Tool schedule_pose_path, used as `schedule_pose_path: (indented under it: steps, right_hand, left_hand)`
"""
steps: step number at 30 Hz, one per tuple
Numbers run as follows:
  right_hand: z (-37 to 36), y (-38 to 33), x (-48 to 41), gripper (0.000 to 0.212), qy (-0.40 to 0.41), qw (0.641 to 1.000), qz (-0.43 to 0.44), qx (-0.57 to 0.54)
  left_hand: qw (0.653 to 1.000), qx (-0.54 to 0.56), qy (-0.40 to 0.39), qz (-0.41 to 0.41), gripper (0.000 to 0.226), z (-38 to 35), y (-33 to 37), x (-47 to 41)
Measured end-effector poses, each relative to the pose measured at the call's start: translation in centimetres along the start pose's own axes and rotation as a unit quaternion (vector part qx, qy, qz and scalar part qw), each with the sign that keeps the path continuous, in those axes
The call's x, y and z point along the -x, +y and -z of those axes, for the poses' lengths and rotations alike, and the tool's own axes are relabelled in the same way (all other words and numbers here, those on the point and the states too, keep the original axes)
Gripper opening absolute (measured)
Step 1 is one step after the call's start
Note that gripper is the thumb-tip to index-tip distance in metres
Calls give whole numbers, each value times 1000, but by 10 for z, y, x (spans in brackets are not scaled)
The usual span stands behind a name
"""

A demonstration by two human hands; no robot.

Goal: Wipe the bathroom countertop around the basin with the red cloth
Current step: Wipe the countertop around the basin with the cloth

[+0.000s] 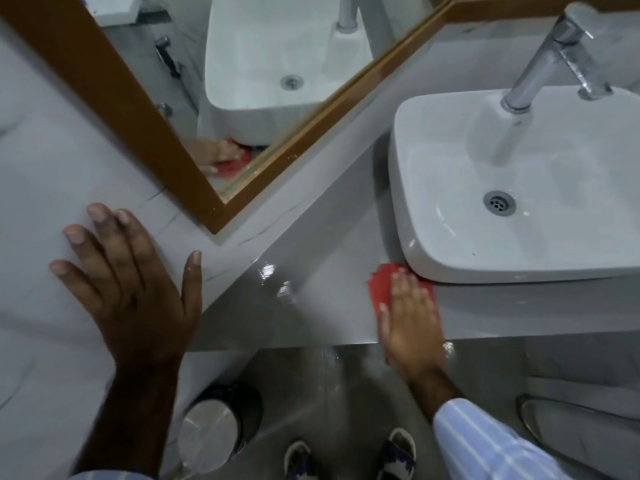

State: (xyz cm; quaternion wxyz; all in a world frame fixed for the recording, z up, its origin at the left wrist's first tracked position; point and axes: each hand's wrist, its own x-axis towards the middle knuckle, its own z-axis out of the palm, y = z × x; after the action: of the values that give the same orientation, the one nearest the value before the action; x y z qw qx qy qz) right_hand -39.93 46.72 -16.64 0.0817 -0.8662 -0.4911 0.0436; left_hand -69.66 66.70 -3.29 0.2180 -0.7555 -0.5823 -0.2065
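The red cloth (pixel 379 285) lies flat on the grey countertop (pixel 311 299), tucked against the front left corner of the white basin (pixel 519 188). My right hand (pixel 410 320) presses down on the cloth with flat fingers, covering most of it. My left hand (pixel 128 282) is spread flat against the grey wall tile at the left, fingers apart, holding nothing. The countertop left of the cloth shines wet.
A chrome tap (pixel 557 53) rises behind the basin. A wood-framed mirror (pixel 207 98) hangs on the wall above the counter and reflects the basin and cloth. Below on the floor stand a steel pedal bin (pixel 214 427) and my sandalled feet (pixel 349 455).
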Motion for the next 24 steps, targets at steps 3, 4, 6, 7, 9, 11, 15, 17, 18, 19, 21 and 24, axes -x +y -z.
schedule_pose_path:
  steps: [3, 4, 6, 7, 9, 11, 15, 17, 18, 19, 21, 24]
  right_hand:
    - [-13, -64, -8, 66, -19, 993, 119, -14]
    - [-15, -77, -10, 66, -35, 986, 164, -16]
    - [-15, -84, -14, 67, -71, 960, 271, -2]
    - [-13, -78, -17, 68, -91, 943, 321, 5]
    - [-5, -57, -20, 72, -121, 910, 397, 18]
    - [3, -36, -19, 76, -125, 898, 421, 15]
    - [19, 4, 21, 44, -32, 967, 200, -157]
    - [21, 23, 53, 23, 30, 962, -15, -269]
    - [22, 27, 65, 28, 28, 938, -132, -318]
    - [23, 27, 72, 37, 0, 897, -241, -370]
    - [20, 23, 73, 43, -87, 769, -388, -501]
    - [15, 13, 60, 44, -214, 619, -387, -649]
  left_hand:
    - [1000, 19, -18, 1, 92, 1, 1, -2]
    - [1000, 18, -22, 5, 92, 2, 1, -2]
    - [999, 11, -21, 23, 92, 2, 6, -1]
    - [999, 17, -21, 34, 92, 3, 11, 2]
    - [996, 74, -23, 36, 88, 4, 28, 19]
    - [985, 158, -72, -14, 79, 3, 55, 46]
    - [917, 235, -318, -51, 70, -7, 119, 80]
    - [874, 257, -413, 6, 72, -12, 139, 79]
    - [867, 253, -430, 17, 69, -15, 146, 77]
    - [866, 245, -435, 21, 65, -16, 151, 77]
    - [865, 241, -438, 41, 53, -18, 157, 74]
    - [853, 255, -447, 87, 38, -22, 161, 72]
